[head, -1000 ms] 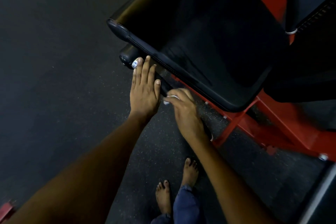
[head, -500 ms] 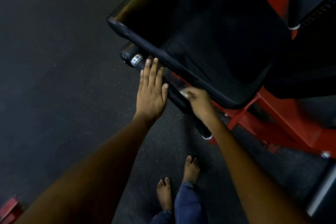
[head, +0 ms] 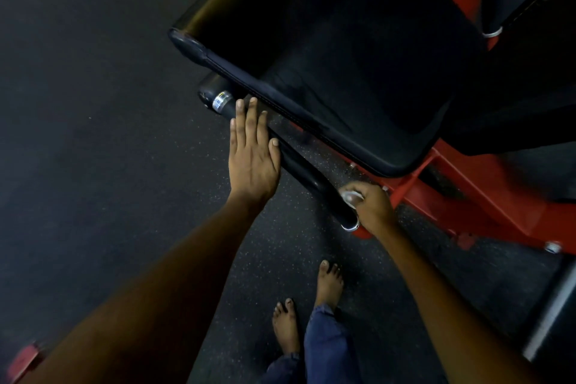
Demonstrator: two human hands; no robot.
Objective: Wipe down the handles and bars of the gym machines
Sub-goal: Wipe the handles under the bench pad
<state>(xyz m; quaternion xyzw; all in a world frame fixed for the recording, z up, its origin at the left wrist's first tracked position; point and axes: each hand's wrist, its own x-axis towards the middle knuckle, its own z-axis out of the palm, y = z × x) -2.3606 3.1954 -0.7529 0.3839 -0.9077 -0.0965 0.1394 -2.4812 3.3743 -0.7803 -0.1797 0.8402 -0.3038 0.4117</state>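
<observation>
A black padded handle bar (head: 299, 167) with chrome rings at both ends runs diagonally under the front edge of a black seat pad (head: 358, 50). My left hand (head: 252, 156) lies flat with straight fingers on the bar's upper part, just below the far chrome ring (head: 222, 100). My right hand (head: 371, 207) grips a small white cloth (head: 350, 196) against the bar's lower end, near the near chrome ring (head: 350, 225).
The red machine frame (head: 473, 196) extends right under the seat. A second black pad (head: 530, 78) lies at right. My bare feet (head: 308, 302) stand on the dark speckled rubber floor (head: 93, 134). A red part (head: 23, 360) shows at the bottom left.
My right hand has slid the cloth down the bar from near my left hand to the bar's lower end. My left hand stayed flat on the bar.
</observation>
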